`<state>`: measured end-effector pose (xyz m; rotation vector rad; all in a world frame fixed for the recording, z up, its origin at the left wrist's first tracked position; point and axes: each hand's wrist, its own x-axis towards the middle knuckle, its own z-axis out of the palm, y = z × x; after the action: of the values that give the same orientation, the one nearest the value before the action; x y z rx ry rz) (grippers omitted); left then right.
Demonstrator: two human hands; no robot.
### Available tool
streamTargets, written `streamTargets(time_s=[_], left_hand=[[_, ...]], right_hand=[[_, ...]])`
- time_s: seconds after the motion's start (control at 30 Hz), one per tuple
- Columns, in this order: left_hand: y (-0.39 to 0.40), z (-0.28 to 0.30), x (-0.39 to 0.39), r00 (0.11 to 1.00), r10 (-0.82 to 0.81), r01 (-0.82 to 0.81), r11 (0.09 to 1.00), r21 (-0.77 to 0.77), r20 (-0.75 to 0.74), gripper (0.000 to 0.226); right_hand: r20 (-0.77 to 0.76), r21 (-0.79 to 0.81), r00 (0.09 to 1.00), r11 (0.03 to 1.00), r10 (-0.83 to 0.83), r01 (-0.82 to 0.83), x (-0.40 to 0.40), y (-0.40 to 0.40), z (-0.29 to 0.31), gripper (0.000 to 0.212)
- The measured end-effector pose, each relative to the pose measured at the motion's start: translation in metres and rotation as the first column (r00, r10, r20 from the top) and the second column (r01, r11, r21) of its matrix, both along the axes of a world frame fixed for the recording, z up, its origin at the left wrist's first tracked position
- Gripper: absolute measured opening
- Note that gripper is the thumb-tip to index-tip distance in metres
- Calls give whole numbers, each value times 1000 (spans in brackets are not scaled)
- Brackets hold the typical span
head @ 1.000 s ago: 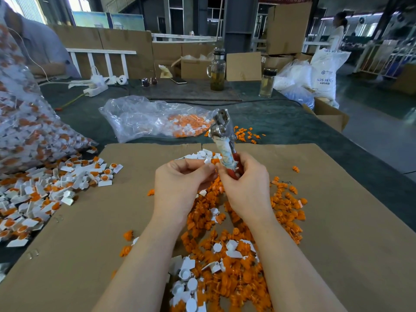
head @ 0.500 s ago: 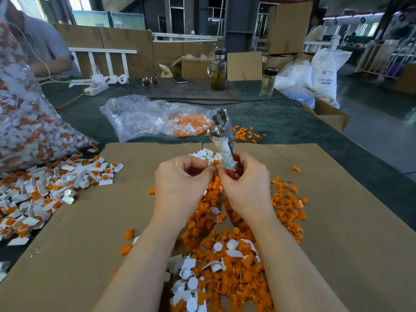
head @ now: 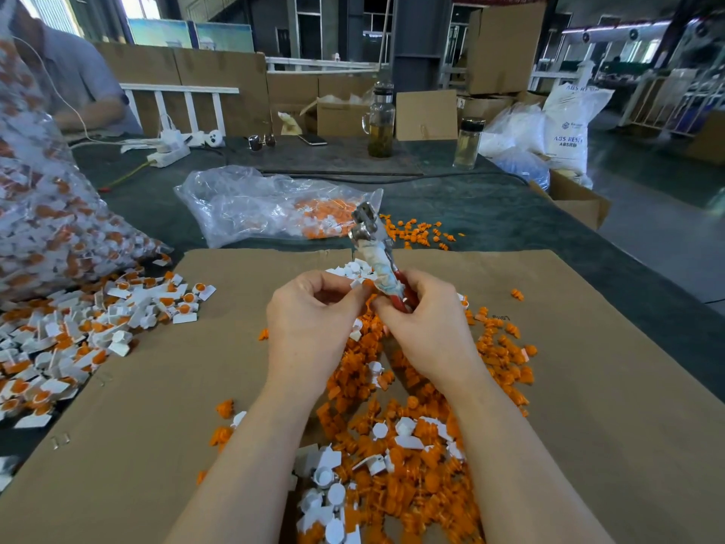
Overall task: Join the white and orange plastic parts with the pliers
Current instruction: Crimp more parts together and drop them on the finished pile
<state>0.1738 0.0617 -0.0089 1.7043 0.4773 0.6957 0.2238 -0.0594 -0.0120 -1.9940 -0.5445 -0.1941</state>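
My right hand (head: 427,327) grips the pliers (head: 372,245) by their red handles, the metal jaws pointing up and away. My left hand (head: 310,323) is curled beside it, its fingertips pinching a small white part (head: 356,283) against the pliers' taped shaft. Both hands hover above a heap of loose orange parts (head: 392,433) mixed with white parts (head: 329,492) on a cardboard sheet (head: 588,426).
Joined white-and-orange pieces (head: 78,331) lie piled at the left, below a big clear bag (head: 47,214) of them. A plastic bag (head: 270,206) with orange parts lies beyond the cardboard. Two bottles (head: 380,123) stand at the back. A person (head: 70,80) sits at far left.
The hands stay together above the pile; the left hand's fingers have shifted slightly around the small white part. The pliers keep the same upright tilt.
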Motion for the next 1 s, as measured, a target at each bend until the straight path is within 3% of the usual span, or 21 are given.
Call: streamTargets(time_s=[0.1,0.27,0.5,0.7,1.0], left_hand=[[3,1,0,1000,-8,8,1000,-24,1,13],[6,5,-2,996,-59,69,983,-167,67,7],[10,7,-5,982,-87,125,964,-234,167,3],[14,9,-7,970,-102,155,959,-236,222,2],[17,9,-9,961,-132,191,951,-241,243,4]], right_hand=[[-85,81,994,994,75,-68,-1,-4,2,12],[-246,152,955,979,168,-133,0,-16,7,15],[-344,-4,901,959,265,-283,4,-29,12,14],[-385,-146,870,910,308,-387,3,-33,13,38],[-320,-204,888,891,330,-405,-1,-27,14,12]])
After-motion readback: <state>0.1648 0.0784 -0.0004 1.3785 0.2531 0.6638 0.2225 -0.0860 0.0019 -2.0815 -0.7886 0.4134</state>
